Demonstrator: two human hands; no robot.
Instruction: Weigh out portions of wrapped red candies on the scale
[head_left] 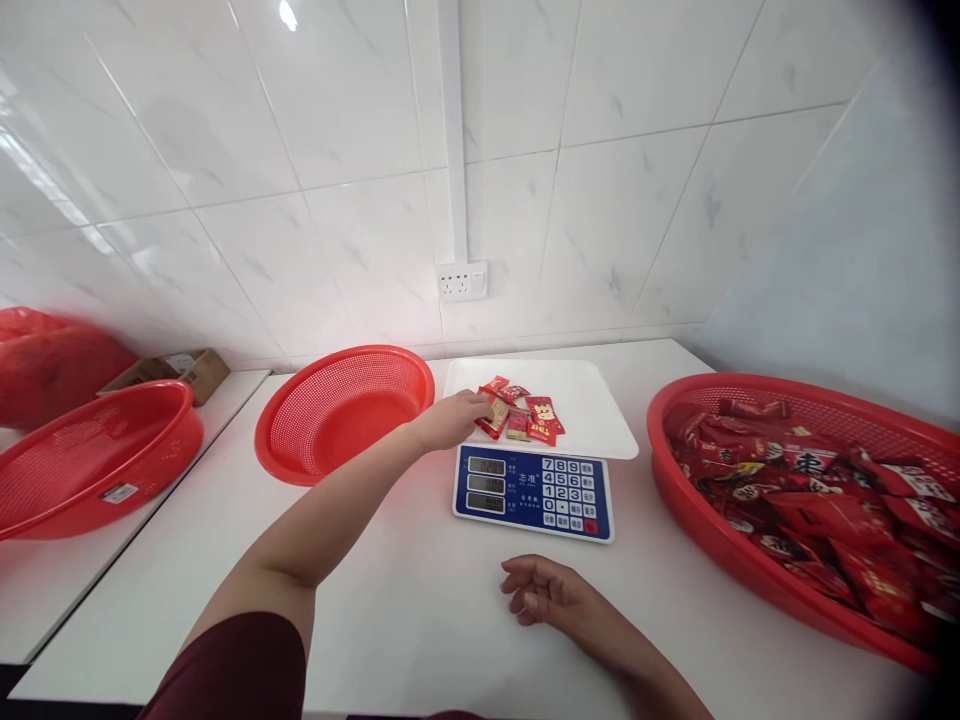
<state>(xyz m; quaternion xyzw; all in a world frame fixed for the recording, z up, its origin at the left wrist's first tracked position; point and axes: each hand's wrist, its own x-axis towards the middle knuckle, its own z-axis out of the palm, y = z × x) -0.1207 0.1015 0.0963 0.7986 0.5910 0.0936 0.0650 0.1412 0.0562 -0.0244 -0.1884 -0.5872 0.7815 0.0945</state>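
My left hand reaches over the left side of a white weighing tray. Its fingers are closed on a red and tan snack packet at the edge of a small pile. Other red snack packets lie flat beside it on the tray. Below the tray is the scale's blue keypad panel with three displays. My right hand hovers in front of the scale, palm inward, with its fingers loosely curled and apart; nothing shows in it.
At right, a big red basket holds many red packets. Left of the scale stands a red perforated basket; another red basket is farther left, near a cardboard box and red bag. A tiled wall with a socket closes the back.
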